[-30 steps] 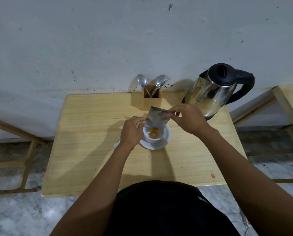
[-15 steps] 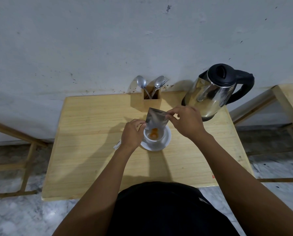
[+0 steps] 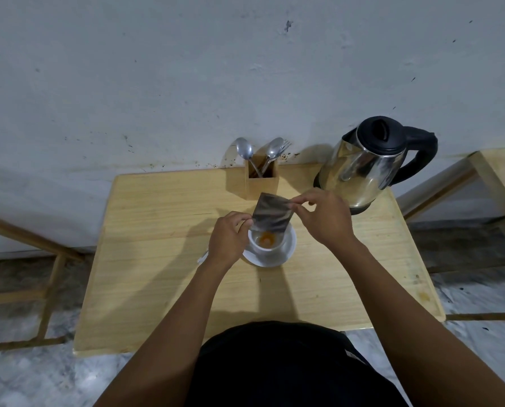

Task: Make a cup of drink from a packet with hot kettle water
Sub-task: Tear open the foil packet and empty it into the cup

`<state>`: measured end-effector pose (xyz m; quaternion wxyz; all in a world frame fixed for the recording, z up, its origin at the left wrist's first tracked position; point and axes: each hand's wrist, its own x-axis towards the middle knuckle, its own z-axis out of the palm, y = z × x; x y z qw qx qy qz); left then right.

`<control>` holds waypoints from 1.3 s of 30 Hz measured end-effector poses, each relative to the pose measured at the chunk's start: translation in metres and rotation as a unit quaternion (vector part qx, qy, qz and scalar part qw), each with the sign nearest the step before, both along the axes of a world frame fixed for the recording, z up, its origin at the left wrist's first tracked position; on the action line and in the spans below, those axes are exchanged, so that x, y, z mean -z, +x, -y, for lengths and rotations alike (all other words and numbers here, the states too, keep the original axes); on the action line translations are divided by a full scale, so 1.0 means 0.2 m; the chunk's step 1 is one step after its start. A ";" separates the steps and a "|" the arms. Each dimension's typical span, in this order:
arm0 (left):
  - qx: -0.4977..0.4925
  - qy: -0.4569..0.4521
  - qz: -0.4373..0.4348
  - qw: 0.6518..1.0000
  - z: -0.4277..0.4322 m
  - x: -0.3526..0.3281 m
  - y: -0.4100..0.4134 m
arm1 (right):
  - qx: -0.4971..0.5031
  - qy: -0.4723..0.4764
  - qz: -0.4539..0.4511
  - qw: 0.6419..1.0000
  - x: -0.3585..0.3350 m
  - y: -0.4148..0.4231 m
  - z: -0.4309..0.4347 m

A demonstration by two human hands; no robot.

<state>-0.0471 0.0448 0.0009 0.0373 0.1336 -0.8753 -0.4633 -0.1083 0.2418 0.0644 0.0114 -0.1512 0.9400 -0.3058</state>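
Note:
A silver drink packet [image 3: 271,214] is tilted mouth-down over a white cup [image 3: 267,245] that stands on a white saucer [image 3: 286,254]. Orange powder [image 3: 267,238] lies in the cup's bottom. My left hand [image 3: 229,240] pinches the packet's lower left edge beside the cup rim. My right hand [image 3: 323,215] pinches the packet's upper right corner. A steel kettle [image 3: 363,168] with a black lid and handle stands at the table's back right, just behind my right hand.
A wooden holder [image 3: 263,183] with two spoons and a fork stands by the wall behind the cup. A white scrap [image 3: 203,257] lies under my left wrist. The wooden table [image 3: 157,259] has another table [image 3: 504,177] to its right.
The packet stays over the cup in both hands, with only a slight shift of my fingers and of the view. The orange heap in the cup looks about the same.

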 end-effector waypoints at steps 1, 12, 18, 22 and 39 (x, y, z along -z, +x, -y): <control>0.002 -0.003 0.000 1.000 0.00 0.00 0.00 | -0.003 -0.001 0.016 1.000 -0.01 -0.01 0.00; 0.013 -0.025 -0.005 1.000 0.00 -0.01 -0.02 | 0.011 -0.017 0.057 0.998 -0.01 0.01 -0.01; 0.010 -0.029 0.004 1.000 0.00 -0.02 -0.01 | 0.019 -0.022 0.072 0.997 -0.01 0.02 -0.01; 0.009 -0.024 -0.001 1.000 0.00 -0.03 -0.01 | 0.020 -0.052 0.108 0.993 0.00 0.02 0.00; 0.010 -0.027 0.009 1.000 -0.01 -0.03 0.00 | 0.097 -0.048 0.156 0.982 0.00 0.06 0.00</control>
